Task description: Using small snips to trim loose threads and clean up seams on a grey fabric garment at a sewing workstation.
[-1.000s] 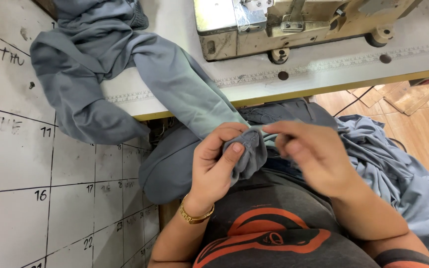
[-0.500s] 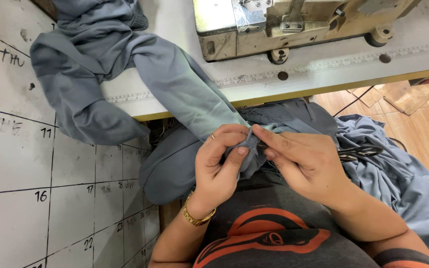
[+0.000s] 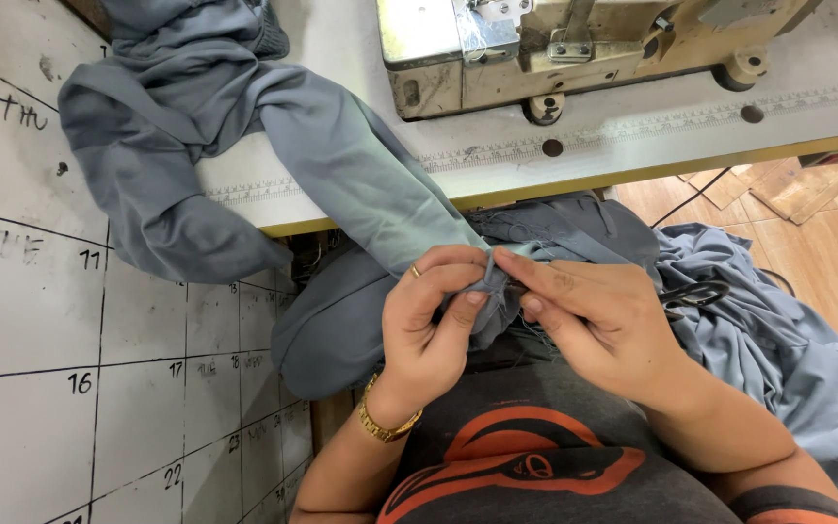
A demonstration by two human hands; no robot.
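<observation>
Fingertips of left hand (image 3: 429,325) and right hand (image 3: 584,325) pinch soft grey-blue cloth (image 3: 361,194).

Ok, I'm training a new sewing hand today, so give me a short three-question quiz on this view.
1. True or false: both hands pinch the grey-blue cotton fabric.
2. Which wrist wears the gold link bracelet?
3. Where do the black metal scissors lie: A) on the white sewing table, B) on fabric beside the right hand?

Key: 1 true; 2 the left hand wrist; 3 B.
</observation>
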